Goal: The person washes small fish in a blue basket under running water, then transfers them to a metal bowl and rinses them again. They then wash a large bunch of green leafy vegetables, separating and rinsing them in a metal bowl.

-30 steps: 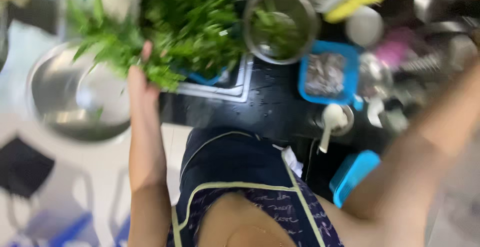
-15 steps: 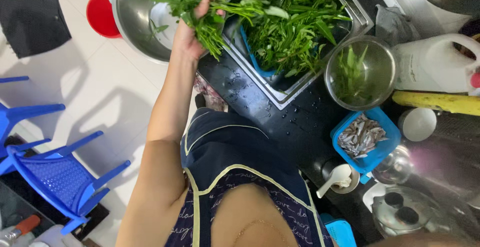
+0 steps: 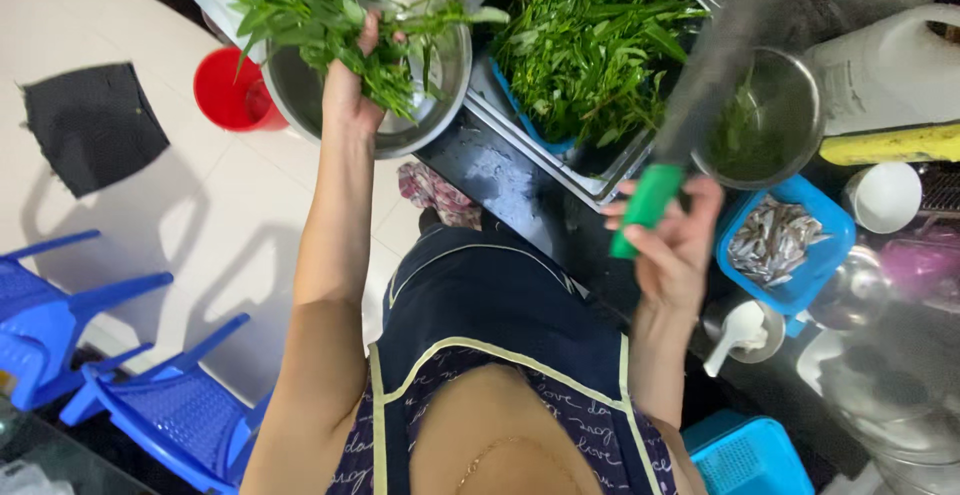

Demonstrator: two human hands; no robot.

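Green leafy bunch [image 3: 330,5] clenched in left hand [image 3: 345,90] above steel bowl [image 3: 440,95]; right hand [image 3: 670,245] grips knife [image 3: 690,105], blade toward one o'clock.

Single view, head-mounted. Camera looks steeply down the wearer's own torso, at close range. Dark desk [image 3: 520,185] with the sink runs diagonally across the upper right; white floor [image 3: 200,215] fills the left. Both forearms enter from the bottom edge.
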